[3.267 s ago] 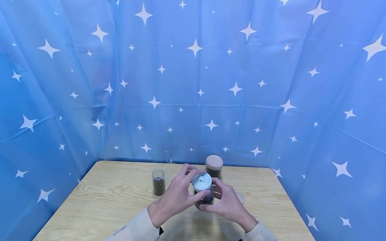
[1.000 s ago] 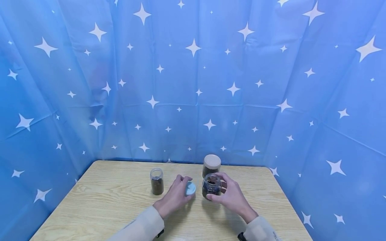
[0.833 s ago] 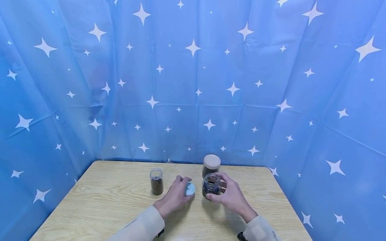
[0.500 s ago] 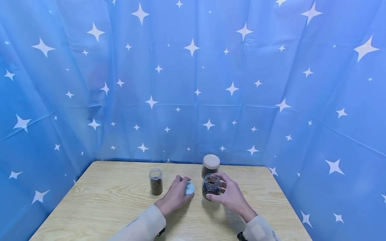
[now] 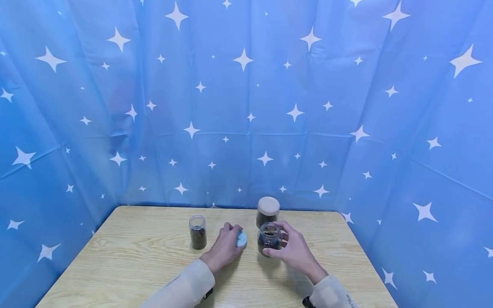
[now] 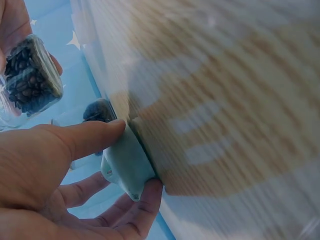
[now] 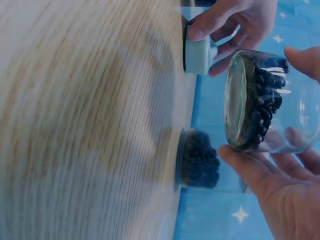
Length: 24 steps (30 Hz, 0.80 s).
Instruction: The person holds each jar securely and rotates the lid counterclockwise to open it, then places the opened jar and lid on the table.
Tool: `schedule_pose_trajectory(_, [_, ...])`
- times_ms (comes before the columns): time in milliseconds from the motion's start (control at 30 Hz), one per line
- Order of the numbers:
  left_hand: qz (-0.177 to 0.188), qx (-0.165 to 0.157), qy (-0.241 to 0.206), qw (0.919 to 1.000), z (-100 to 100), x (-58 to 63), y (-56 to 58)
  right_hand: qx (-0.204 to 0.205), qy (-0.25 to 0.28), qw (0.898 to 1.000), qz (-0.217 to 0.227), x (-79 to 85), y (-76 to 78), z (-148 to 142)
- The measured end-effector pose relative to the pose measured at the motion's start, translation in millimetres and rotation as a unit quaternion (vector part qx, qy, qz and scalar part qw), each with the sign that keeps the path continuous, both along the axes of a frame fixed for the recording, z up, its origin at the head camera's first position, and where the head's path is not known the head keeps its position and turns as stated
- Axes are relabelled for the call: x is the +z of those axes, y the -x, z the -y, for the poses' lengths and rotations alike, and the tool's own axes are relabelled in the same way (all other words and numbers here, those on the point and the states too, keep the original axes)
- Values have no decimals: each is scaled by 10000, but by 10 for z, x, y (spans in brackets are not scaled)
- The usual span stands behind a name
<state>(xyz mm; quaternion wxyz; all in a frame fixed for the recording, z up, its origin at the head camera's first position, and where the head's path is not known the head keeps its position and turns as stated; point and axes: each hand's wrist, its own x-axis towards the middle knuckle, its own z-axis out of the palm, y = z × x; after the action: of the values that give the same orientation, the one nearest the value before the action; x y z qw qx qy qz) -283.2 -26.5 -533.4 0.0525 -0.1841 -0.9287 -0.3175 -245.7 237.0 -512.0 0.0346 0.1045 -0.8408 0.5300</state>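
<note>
My left hand (image 5: 224,246) holds a pale teal lid (image 5: 241,239) by its edge, thumb on one side and fingers on the other. In the left wrist view the lid (image 6: 127,162) is right at the tabletop, one face toward the wood. A glass jar (image 5: 269,244) with an uncovered mouth is gripped around its side by my right hand (image 5: 295,248). Dark coffee beans fill part of the jar (image 7: 260,100), and its base is raised off the table in the right wrist view. The jar stays upright, just right of the lid.
To the left stands a narrow glass jar (image 5: 198,237), uncovered, with dark contents. Behind the held jar is another jar with a pinkish-beige lid (image 5: 268,206). The wooden table (image 5: 135,256) ends at a blue starry curtain (image 5: 242,107).
Earlier both hands were at the jar with the teal lid on it. The lid came off and moved left and down to the tabletop; the jar stayed in my right hand.
</note>
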Motion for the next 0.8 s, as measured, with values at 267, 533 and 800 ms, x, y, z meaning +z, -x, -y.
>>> schedule_pose_trajectory(267, [96, 121, 14, 9999, 30, 7, 2, -45, 22, 10000, 13, 20, 16, 9])
schedule_pose_trajectory(533, [109, 154, 87, 9998, 75, 33, -44, -71, -215, 9997, 31, -2, 49, 27])
schedule_pose_trajectory(800, [-82, 112, 116, 9998, 142, 101, -130, -265, -666, 9974, -54, -44, 103, 64])
